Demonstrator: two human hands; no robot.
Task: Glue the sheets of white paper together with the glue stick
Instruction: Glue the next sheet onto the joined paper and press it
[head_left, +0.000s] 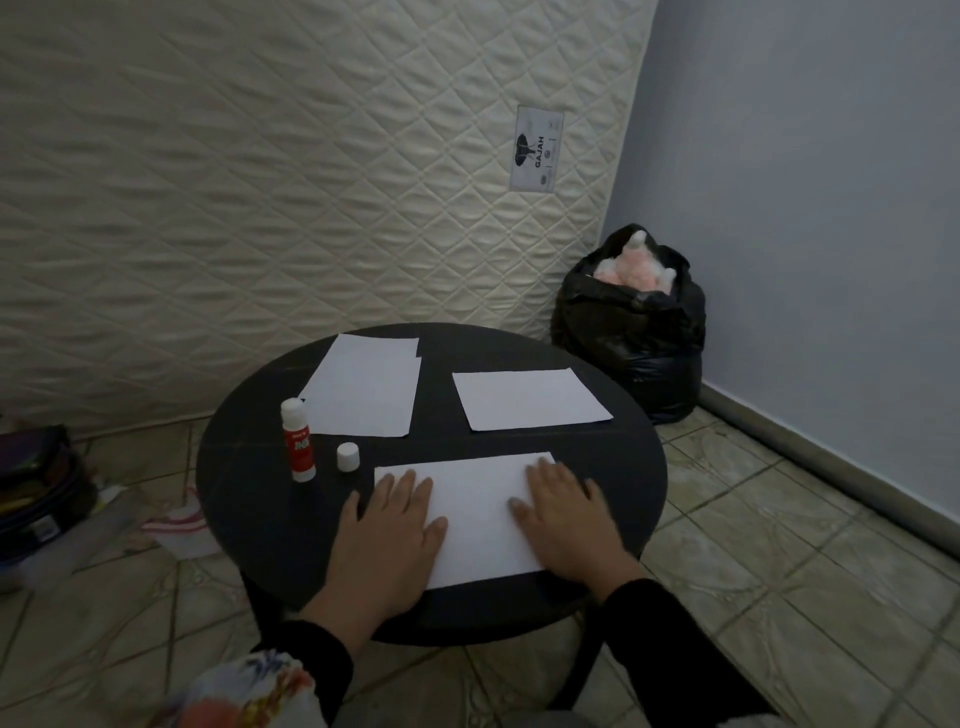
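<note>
A white sheet of paper (478, 512) lies at the near side of the round black table (239, 467). My left hand (395, 530) presses flat on its left part with straight fingers. My right hand (563, 517) lies flat on its right part. A red and white glue stick (298, 440) stands upright to the left, uncapped, with its white cap (347, 457) standing beside it. Farther back lie two overlapping white sheets (366, 387) on the left and one single white sheet (530, 399) on the right.
A quilted mattress (260, 182) leans against the wall behind the table. A black plastic bag (631, 327) with pink stuffing sits in the right corner. Bags and boxes (36, 499) and a cloth (179, 527) lie on the tiled floor at the left.
</note>
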